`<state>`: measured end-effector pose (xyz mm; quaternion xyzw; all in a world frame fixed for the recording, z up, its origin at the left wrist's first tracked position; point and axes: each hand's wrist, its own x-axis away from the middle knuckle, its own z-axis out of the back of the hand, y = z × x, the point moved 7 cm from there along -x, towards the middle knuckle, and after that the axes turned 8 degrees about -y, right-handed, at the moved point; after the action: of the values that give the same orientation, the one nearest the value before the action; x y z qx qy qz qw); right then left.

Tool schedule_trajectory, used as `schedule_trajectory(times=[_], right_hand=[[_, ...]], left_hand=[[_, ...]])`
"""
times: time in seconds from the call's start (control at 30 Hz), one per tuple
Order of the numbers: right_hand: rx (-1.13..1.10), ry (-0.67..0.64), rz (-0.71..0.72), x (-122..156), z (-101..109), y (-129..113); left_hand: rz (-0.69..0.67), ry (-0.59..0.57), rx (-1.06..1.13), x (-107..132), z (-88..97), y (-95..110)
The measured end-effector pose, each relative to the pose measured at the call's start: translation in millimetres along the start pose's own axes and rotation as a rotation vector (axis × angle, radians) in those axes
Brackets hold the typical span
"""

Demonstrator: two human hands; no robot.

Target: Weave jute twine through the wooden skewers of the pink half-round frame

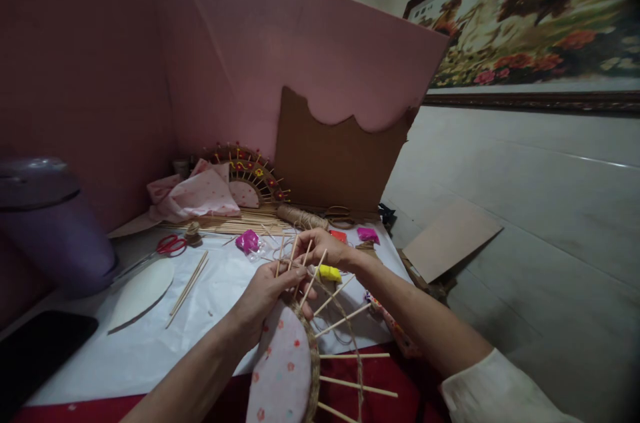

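A half-round fan, covered in pale floral cloth and edged with braided twine, stands tilted in front of me, thin wooden sticks radiating from its curved edge. My left hand is closed on the fan's upper end, its thumb and fingers around the sticks there. Reaching over from the right, my right hand has its fingers closed among the same stick tips, pinching jute twine. That twine runs out along the sticks and hangs down on the right. Parts of both hands' fingers are hidden behind the sticks.
Red-handled scissors, loose sticks and a white cut piece lie left. Behind are a twine roll, a decorated fan and brown cardboard. A purple container and dark phone stand near the left edge.
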<state>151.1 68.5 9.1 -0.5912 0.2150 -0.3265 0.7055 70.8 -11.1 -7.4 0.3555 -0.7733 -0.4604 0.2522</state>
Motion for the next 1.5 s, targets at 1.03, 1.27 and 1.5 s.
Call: schedule_trajectory(times=[1.03,1.27,1.5], right_hand=[[0.653,-0.366,0.242,-24,-51,-98],[0.939,-0.164,0.369,28,-34,-116],[0.933,-0.166,0.391,42,-34,-98]], left_hand=[[-0.025,0.008,-0.016,1,-7.7,1],[-0.024,0.006,-0.021,0,-5.0,8],[-0.012,0.012,-0.017,1,-4.8,7]])
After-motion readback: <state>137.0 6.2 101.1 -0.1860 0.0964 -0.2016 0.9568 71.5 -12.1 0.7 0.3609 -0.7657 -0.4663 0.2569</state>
